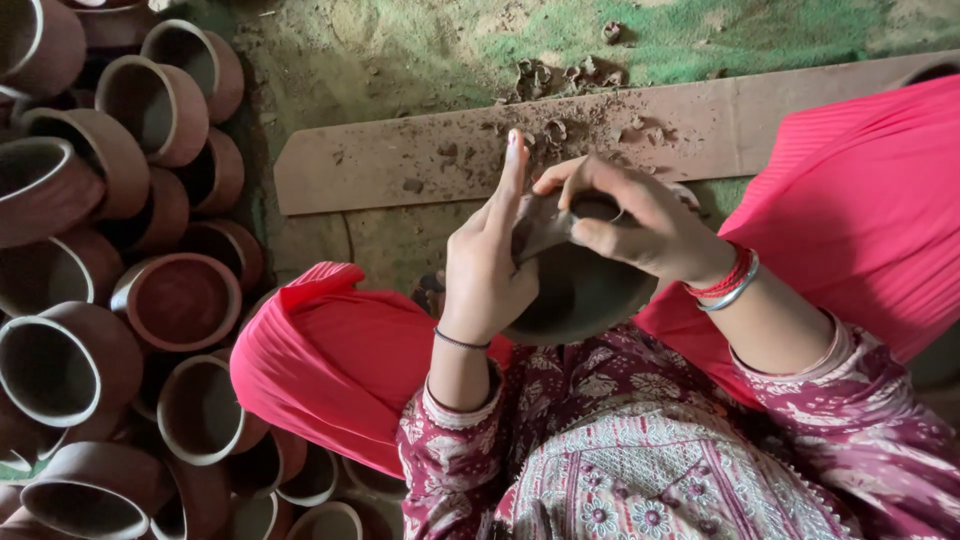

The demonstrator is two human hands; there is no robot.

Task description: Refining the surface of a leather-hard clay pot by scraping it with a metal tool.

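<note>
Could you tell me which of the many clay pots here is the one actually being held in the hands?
The dark grey clay pot between the left hand and right hand; the reddish-brown pots are piled untouched at the left.

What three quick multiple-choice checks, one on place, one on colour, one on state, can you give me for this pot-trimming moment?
1. Where do the stacked clay pots lie?
A. At the picture's left
B. On the wooden plank
C. In the person's lap

2. What colour is the cloth over the knees?
A. Blue
B. Pink-red
C. White

3. How is the dark clay bowl held?
A. Lying alone on the ground
B. Held between both hands
C. Stacked upside down on the pile

Answers:
1 A: the pots crowd the left edge, apart from the plank.
2 B: the draped cloth is plainly pink-red.
3 B: the left hand cups its side while the right hand grips its rim.
</note>
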